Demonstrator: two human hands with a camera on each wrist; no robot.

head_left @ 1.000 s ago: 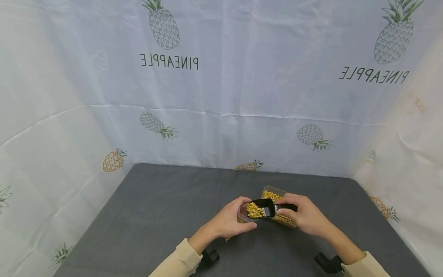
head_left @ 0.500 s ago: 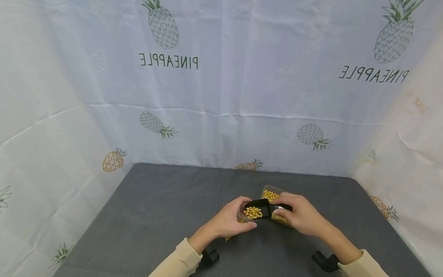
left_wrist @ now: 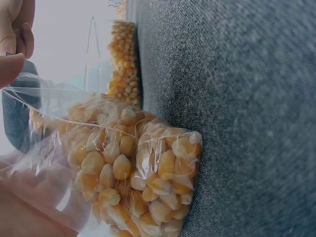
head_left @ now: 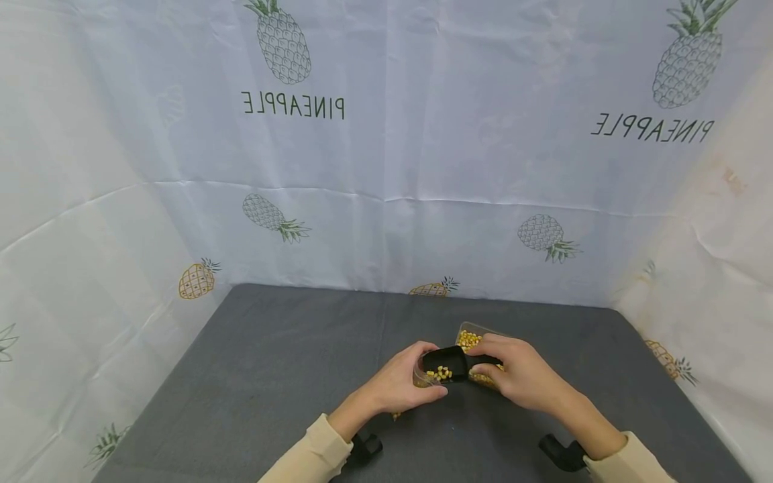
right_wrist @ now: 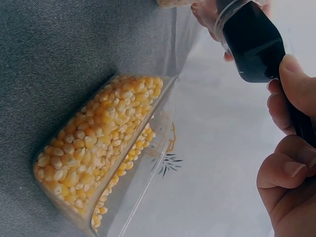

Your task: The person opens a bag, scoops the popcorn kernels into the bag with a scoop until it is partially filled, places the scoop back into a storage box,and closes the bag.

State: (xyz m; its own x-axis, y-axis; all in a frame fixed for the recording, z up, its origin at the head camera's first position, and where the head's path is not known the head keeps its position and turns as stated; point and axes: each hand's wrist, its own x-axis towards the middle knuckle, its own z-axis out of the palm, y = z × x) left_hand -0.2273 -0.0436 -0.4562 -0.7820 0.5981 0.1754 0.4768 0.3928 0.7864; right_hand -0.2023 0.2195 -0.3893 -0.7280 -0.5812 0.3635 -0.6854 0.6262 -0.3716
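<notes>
My left hand (head_left: 401,382) grips the upper part of a clear plastic bag (left_wrist: 123,163), its thumb and fingers spread round the mouth. Corn kernels fill the bag's lower part, which stands on the dark cloth. Between thumb and fingers, my right hand (head_left: 513,372) holds the handle of a black scoop (head_left: 447,361). The scoop's front edge is tipped down into the bag's mouth, with a few kernels left near its lip. Behind and partly under the right hand stands a clear rectangular container (right_wrist: 129,150) of corn kernels.
Dark grey cloth (head_left: 290,376) covers the table. White curtains (head_left: 386,147) printed with pineapples hang behind it and on both sides. Black wrist mounts (head_left: 561,453) sit below the hands.
The scoop has moved slightly left and tilted further into the bag's mouth, and the kernels in it have dwindled to a few. My left hand has stayed in place.
</notes>
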